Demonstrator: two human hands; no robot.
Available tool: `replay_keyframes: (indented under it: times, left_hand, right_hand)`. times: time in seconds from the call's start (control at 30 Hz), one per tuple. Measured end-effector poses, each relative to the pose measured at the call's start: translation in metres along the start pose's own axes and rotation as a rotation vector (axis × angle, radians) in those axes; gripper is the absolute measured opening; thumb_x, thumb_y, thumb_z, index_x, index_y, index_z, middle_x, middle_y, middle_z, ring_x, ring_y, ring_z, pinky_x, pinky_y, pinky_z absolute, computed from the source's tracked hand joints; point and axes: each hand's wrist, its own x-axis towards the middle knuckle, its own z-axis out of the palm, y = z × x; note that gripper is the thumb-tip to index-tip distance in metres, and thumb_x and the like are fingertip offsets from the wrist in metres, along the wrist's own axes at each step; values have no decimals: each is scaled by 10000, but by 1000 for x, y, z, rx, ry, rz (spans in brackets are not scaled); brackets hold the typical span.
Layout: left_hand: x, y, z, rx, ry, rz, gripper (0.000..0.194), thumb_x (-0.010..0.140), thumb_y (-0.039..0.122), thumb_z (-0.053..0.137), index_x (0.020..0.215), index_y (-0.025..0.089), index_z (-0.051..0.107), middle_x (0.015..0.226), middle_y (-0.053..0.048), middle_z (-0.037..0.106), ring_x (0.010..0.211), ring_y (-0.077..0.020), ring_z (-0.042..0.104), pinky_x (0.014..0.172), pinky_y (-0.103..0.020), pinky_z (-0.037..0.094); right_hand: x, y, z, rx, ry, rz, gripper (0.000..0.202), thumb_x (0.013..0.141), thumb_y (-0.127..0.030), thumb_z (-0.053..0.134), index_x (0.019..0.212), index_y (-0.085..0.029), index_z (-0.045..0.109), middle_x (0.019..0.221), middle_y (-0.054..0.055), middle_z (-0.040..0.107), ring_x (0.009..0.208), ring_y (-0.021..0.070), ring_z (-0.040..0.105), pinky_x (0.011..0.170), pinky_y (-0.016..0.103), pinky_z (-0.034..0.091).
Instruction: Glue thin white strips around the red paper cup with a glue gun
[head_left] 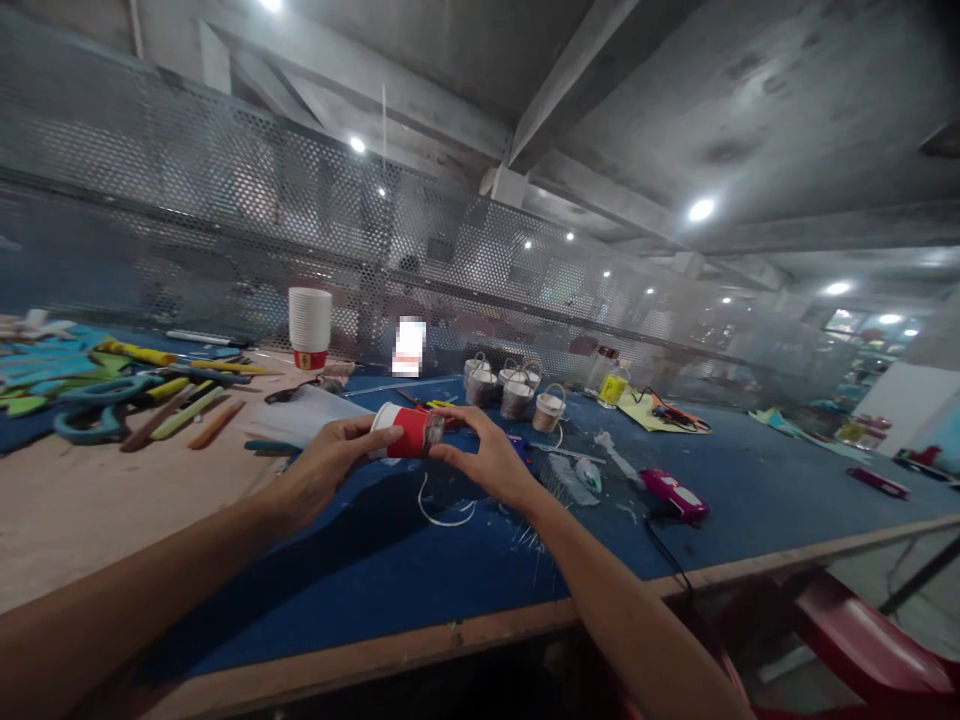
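Note:
A red and white paper cup (409, 432) lies on its side in the air above the blue table, its white rim toward the left. My left hand (330, 462) grips it near the rim, thumb along the side. Around the narrow base end runs a band of grey-brown twine (433, 429), and my right hand (487, 462) has its thumb and fingers closed about that end. Beneath the cup a loose white cord (448, 523) curls on the table. Behind my right hand stand several small twine-covered buckets with handles, one of them a tan bucket (549, 412).
Stacked paper cups (310, 325) stand at the back left. Teal scissors (94, 410) and several clay-coloured sticks lie at the left. To the right are a magenta glue gun (675, 495) with its cord and a yellow-labelled bottle (613, 386). A perforated metal screen (465, 260) rises behind.

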Motion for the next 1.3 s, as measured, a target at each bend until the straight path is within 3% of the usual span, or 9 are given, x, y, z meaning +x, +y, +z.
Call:
replay_keyframes:
  times: [0.13,0.37,0.53,0.73,0.8,0.9,1.03,1.13,1.3]
  left_hand:
    - [0,-1,0,73,-1,17,262,780,397,875,963,210,878,967,-94,850,946,-289,744,920,-383,546]
    - [-9,5,9,164,-38,13,257,814,445,846,952,233,889,1019,-96,862,1069,-336,736,1053,-447,491]
    - [-1,-3,3,46,11,13,284,790,429,873,956,199,880,1048,-132,860,1041,-334,762,1009,-446,552]
    - [4,-2,-3,-93,29,30,231,791,385,890,930,201,881,1088,-134,859,1104,-305,755,1030,-398,563]
    - [4,0,-3,-99,25,12,225,794,378,894,932,201,879,1078,-125,860,1100,-288,754,1031,-376,560]
    - [4,0,-5,-110,28,-14,216,785,370,907,919,204,875,1061,-114,858,1081,-270,756,1013,-340,566]
    - [7,-5,-8,-108,26,-6,228,802,373,898,958,209,870,1112,-107,850,1049,-256,754,963,-320,579]
    - [8,-9,-9,-111,33,-12,237,810,364,896,984,206,868,1136,-108,845,1071,-252,746,974,-322,572]
    - [11,-12,-12,-95,42,0,275,792,375,907,987,187,861,1144,-122,845,1093,-265,754,994,-343,587]
  right_hand:
    - [0,-3,0,-24,72,-86,281,1019,-411,675,1242,-254,744,1300,87,723,1256,225,653,1135,414,479]
    - [-2,-4,8,-66,168,-131,49,929,-304,803,976,-308,816,1204,47,724,1198,224,669,1109,440,506]
    - [-7,-12,6,-215,127,-235,60,948,-290,778,980,-331,807,1273,38,710,1248,247,635,1114,483,481]
    - [-11,-21,0,-311,45,-316,138,993,-406,714,983,-285,778,1272,71,726,1223,252,650,1074,426,480]
    - [-10,-19,-11,-323,123,-207,240,1027,-441,640,938,-248,751,1113,83,756,1066,237,697,974,384,517]
    - [-9,-7,-38,-462,241,164,268,1032,-456,603,970,-221,715,919,55,756,858,216,705,814,335,517]
    - [-15,16,-65,-792,36,646,286,1004,-488,626,990,-219,722,1005,89,787,960,269,734,818,344,487]
    - [-22,31,-70,-884,-88,794,357,999,-547,616,1020,-209,730,1074,131,789,1049,305,740,833,353,490]
    - [-22,51,-73,-857,-118,850,442,925,-614,695,985,-180,747,1065,167,796,1060,351,745,810,363,497]
